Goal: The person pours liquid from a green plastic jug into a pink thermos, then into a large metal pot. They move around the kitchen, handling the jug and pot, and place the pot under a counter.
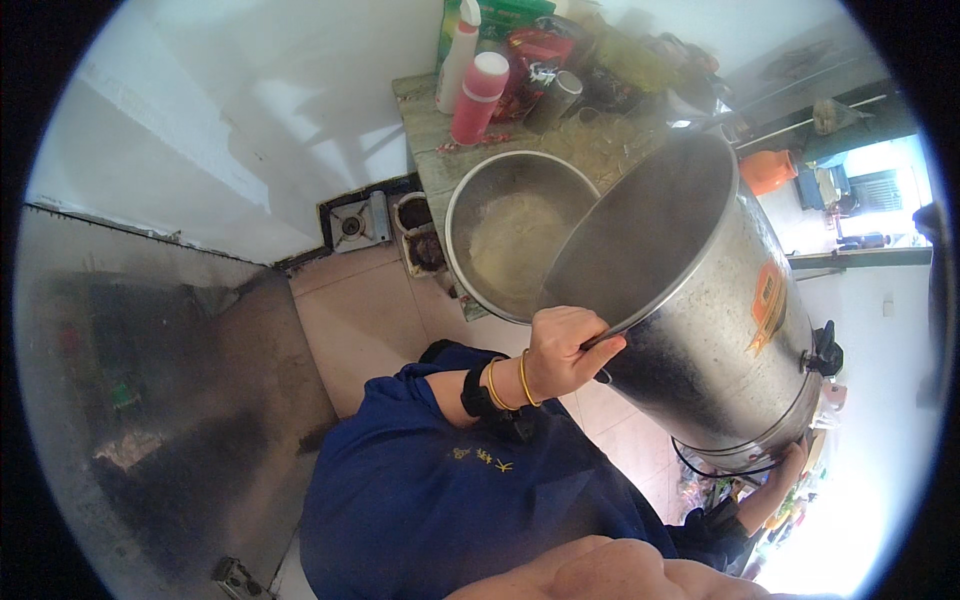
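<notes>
A tall stainless steel barrel (697, 300) is tilted, its open mouth over the near right part of a round metal basin (459, 259). Pale, cloudy contents (517, 240) show in the basin; whether they are liquid I cannot tell. My left hand (566, 351), with a black wristband and two gold-coloured bangles, grips the barrel's near rim. Down at the barrel's base, my right hand (789, 469) supports it from beneath, its fingers partly hidden. A black tap (826, 351) sticks out of the barrel's lower side, and a dark cable (712, 472) loops below it.
On the greenish table (427, 139) stand a pink flask (480, 97), a white spray bottle (457, 56), a dark cylindrical container (553, 103) and several bags (630, 64). A portable gas stove (356, 223) sits by the wall. An orange vessel (769, 171) is beyond the barrel.
</notes>
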A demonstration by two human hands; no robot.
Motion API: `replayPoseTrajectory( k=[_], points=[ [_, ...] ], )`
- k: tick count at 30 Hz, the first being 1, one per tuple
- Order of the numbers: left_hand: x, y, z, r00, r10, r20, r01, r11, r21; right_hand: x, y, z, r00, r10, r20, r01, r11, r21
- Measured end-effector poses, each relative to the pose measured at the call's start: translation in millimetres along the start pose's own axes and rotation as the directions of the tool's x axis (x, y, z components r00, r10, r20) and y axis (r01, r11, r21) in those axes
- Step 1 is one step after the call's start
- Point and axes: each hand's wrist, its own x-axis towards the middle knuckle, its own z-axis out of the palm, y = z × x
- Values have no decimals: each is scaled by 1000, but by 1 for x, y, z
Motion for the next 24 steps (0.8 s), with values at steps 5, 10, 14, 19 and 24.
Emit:
replayPoseTrajectory(
  k=[5,10,14,19,24],
  points=[
    [-4,1,3,999,-45,-4,45,998,-45,7,-6,-17,994,-50,102,67,984,-164],
    [-9,-1,7,997,-76,31,79,994,-78,8,-13,-14,995,-83,60,90,988,-124],
    [-12,0,10,994,-99,53,105,987,-118,6,-23,-12,994,-100,45,105,986,-127],
    [-11,1,9,991,-108,80,118,985,-127,4,-35,-13,992,-123,34,126,982,-140],
    [-10,4,5,991,-101,85,110,987,-118,-3,-44,-13,990,-142,21,143,979,-145]
  ],
)
